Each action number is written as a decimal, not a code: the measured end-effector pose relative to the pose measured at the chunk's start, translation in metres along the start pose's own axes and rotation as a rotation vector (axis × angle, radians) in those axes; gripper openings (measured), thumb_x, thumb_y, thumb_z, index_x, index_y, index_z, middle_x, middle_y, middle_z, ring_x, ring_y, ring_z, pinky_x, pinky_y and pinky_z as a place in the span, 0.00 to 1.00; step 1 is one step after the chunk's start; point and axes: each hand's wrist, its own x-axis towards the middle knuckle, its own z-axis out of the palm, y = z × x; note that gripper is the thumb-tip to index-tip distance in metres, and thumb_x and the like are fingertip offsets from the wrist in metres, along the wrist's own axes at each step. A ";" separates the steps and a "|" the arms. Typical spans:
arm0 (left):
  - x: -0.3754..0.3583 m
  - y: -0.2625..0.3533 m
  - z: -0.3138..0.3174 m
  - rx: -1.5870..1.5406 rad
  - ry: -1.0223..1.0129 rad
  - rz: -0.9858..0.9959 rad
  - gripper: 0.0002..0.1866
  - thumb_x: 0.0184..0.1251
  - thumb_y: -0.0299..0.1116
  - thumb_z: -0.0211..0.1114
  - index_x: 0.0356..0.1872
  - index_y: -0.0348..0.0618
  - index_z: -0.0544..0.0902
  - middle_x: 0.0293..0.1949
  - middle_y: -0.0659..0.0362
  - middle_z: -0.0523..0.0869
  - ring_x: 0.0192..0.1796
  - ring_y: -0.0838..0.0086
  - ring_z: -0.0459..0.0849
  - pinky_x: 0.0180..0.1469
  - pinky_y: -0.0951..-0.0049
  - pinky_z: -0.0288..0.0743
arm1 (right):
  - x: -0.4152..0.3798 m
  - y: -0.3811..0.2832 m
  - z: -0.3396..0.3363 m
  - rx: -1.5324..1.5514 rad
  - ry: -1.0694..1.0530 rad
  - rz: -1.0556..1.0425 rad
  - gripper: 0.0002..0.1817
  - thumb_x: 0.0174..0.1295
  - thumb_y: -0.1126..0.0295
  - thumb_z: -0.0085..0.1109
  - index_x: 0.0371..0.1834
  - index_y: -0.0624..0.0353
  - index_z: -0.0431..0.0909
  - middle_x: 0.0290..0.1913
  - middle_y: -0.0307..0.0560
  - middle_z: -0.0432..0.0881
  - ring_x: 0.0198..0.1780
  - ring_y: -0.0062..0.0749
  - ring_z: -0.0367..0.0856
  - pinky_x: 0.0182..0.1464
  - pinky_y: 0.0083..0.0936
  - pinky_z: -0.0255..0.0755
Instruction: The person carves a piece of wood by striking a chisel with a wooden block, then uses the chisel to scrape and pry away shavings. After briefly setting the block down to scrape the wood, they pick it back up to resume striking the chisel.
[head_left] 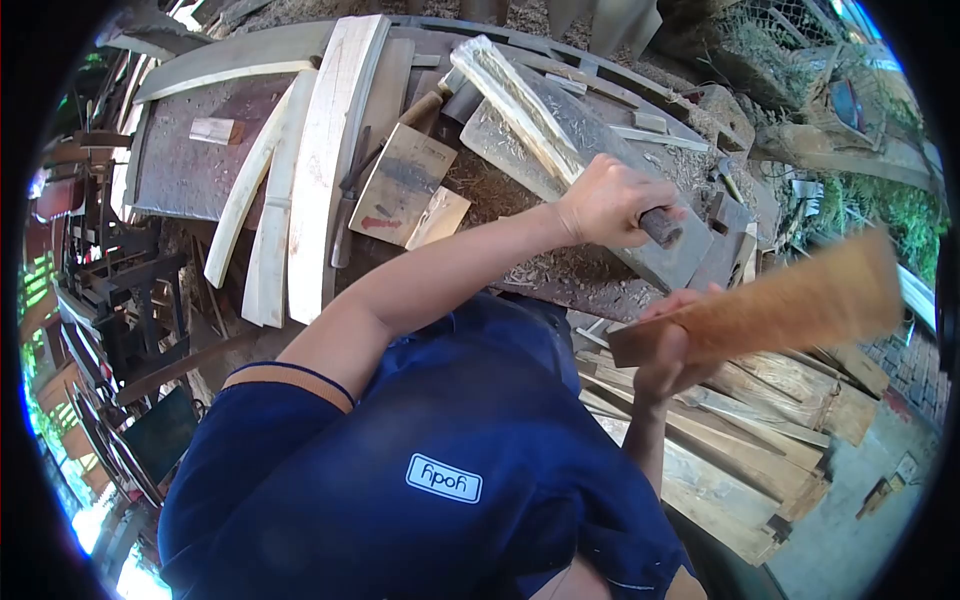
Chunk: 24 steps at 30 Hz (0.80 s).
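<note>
My left hand (620, 200) reaches across the bench, its fingers wrapped round a long, rough piece of wood (520, 105). The pale edge of that piece runs up and left from the fist, and a dark, blunt end sticks out on the near side. Lower right, my right hand (680, 350) grips an orange-brown wooden block (800, 305) near its dark end, thumb across the face. The block's far end is blurred. Beneath my left hand lies a flat grey board (645, 255).
The workbench (185, 185) holds curved pale planks (335, 150), a square block (403, 180), shavings (565, 270) and a hammer (728, 178) at the right. Below the right side of the bench are stacked boards (720, 480). Dark wooden frames (130, 290) stand at the left.
</note>
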 end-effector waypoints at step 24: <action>0.039 -0.040 -0.055 -0.414 0.492 -0.425 0.18 0.70 0.35 0.67 0.20 0.45 0.72 0.16 0.71 0.71 0.20 0.88 0.67 0.21 0.82 0.62 | 0.008 0.000 0.003 -0.126 -0.063 0.112 0.29 0.58 0.56 0.68 0.50 0.68 0.68 0.33 0.53 0.80 0.35 0.35 0.80 0.40 0.30 0.74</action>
